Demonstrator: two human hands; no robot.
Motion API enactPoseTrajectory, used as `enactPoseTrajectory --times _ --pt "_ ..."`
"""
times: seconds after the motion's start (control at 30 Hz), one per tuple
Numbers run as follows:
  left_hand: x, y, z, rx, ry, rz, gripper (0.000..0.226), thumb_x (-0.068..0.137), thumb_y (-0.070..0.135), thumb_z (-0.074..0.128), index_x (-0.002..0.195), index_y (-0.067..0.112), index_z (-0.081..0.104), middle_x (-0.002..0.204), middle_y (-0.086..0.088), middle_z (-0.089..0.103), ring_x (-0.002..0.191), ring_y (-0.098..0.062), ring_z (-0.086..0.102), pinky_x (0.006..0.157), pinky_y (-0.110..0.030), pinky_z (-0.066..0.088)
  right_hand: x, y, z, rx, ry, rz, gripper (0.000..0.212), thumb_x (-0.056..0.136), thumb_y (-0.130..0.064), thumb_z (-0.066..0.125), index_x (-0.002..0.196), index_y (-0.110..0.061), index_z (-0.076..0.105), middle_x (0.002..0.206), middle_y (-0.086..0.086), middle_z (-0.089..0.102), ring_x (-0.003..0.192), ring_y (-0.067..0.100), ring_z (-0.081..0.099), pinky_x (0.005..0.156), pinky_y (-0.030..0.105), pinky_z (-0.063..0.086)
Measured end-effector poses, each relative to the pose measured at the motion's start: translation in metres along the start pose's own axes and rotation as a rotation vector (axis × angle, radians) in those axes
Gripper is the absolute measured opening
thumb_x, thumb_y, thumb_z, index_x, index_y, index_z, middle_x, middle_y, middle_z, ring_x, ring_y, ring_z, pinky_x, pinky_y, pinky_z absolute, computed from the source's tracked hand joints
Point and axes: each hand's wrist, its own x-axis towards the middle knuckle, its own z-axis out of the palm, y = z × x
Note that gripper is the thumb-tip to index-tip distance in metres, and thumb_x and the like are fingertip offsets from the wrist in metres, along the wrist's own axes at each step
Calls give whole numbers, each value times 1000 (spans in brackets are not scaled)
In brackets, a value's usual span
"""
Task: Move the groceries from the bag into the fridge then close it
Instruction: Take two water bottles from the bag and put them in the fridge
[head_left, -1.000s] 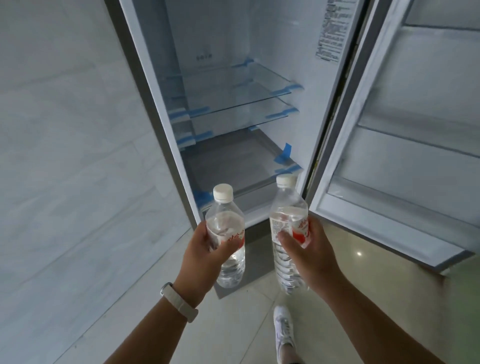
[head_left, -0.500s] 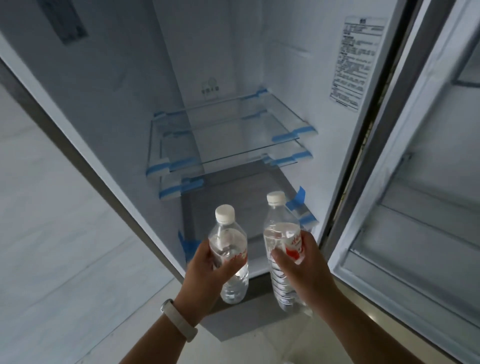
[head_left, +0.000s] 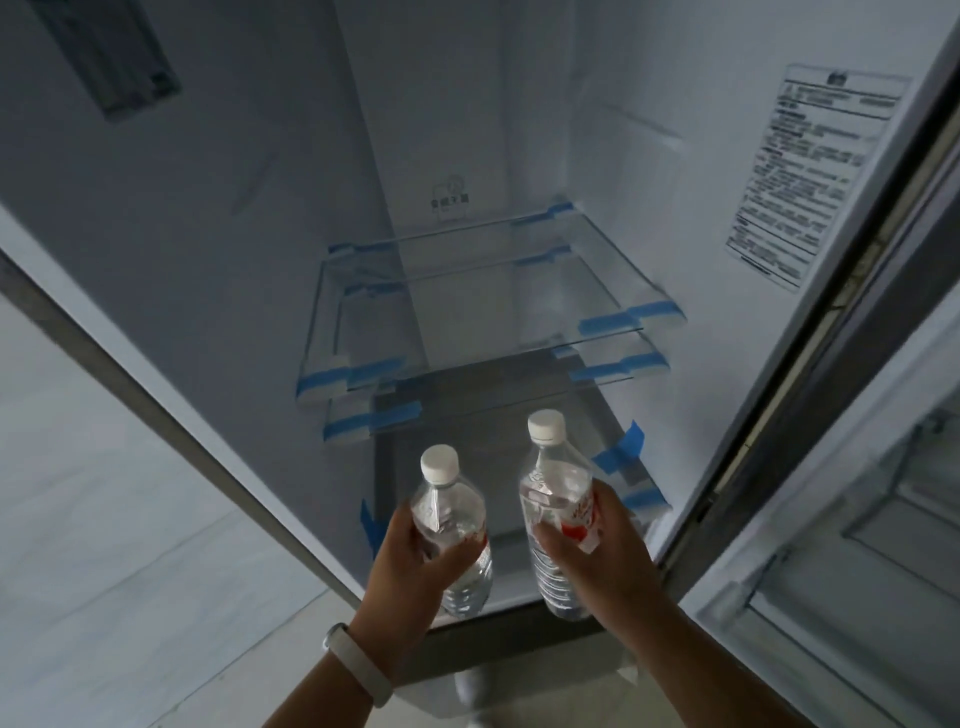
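I hold two clear water bottles with white caps and red labels, upright, in front of the open fridge (head_left: 597, 156). My left hand (head_left: 410, 566) grips the left bottle (head_left: 447, 514) around its middle. My right hand (head_left: 597, 551) grips the right bottle (head_left: 556, 499), which stands slightly higher and nearer the fridge's right wall. Both bottles hover over the front edge of the fridge's bottom compartment (head_left: 498, 431). Two glass shelves (head_left: 483, 306) with blue tape at their corners sit above, with nothing on them. The grocery bag is out of view.
The fridge door (head_left: 857, 467) stands open at the right, its door racks visible. A white tiled wall (head_left: 104, 493) runs along the left of the fridge. A printed label (head_left: 800, 171) is stuck on the inner right wall. My shoe (head_left: 472, 691) shows on the floor below.
I have come closer to the fridge, so its inside fills the view. Both bottles moved forward, toward the bottom compartment. My grip on each is unchanged.
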Motion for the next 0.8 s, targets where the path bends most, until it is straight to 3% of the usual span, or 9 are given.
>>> enactPoseTrajectory --times 0.07,0.2,0.33,0.47,0.57,0.7,0.8 --pt "11 -4 -5 -19 9 6 69 58 41 88 117 22 58 105 1 73 98 -17 69 88 -37 54 9 -1 5 -14 -7 -8 44 78 -38 74 115 -39 48 105 -35 61 99 -8 61 78 7 48" --pt "30 -6 -10 -82 22 11 71 48 41 86 110 21 58 97 4 74 92 -19 70 84 -35 55 29 -8 14 -66 -4 -10 50 71 -56 69 115 -44 46 109 -36 59 100 -8 61 77 10 50" --pt "44 -17 -14 -93 16 35 71 51 39 87 112 20 57 100 5 74 92 -12 69 80 -26 54 45 -2 23 -120 -36 14 51 76 -38 80 114 -45 46 105 -27 64 100 -10 59 77 7 46" --pt "55 -35 -17 -29 26 63 53 67 13 89 107 23 57 97 12 72 87 -5 68 74 -18 51 52 18 36 -148 -54 69 54 76 -32 82 115 -43 45 108 -15 66 99 -6 61 81 17 52" --pt "66 -49 -17 -37 43 59 54 69 2 86 109 23 56 97 3 72 89 -11 69 73 -20 52 60 33 43 -162 -46 114 61 73 -37 81 118 -43 41 110 -10 66 98 2 64 86 28 55" --pt "78 -55 -13 -54 43 62 54 71 1 84 110 25 56 97 5 71 87 -7 68 74 -19 52 72 44 50 -107 -29 167 63 77 -28 81 123 -37 40 110 -13 63 99 5 63 81 23 52" --pt "86 -61 -11 -61 50 44 58 70 -2 84 114 24 56 103 0 72 93 -16 69 80 -29 54 77 50 53 -117 -45 176 64 76 -27 81 125 -34 41 111 -9 63 99 5 64 79 21 53"
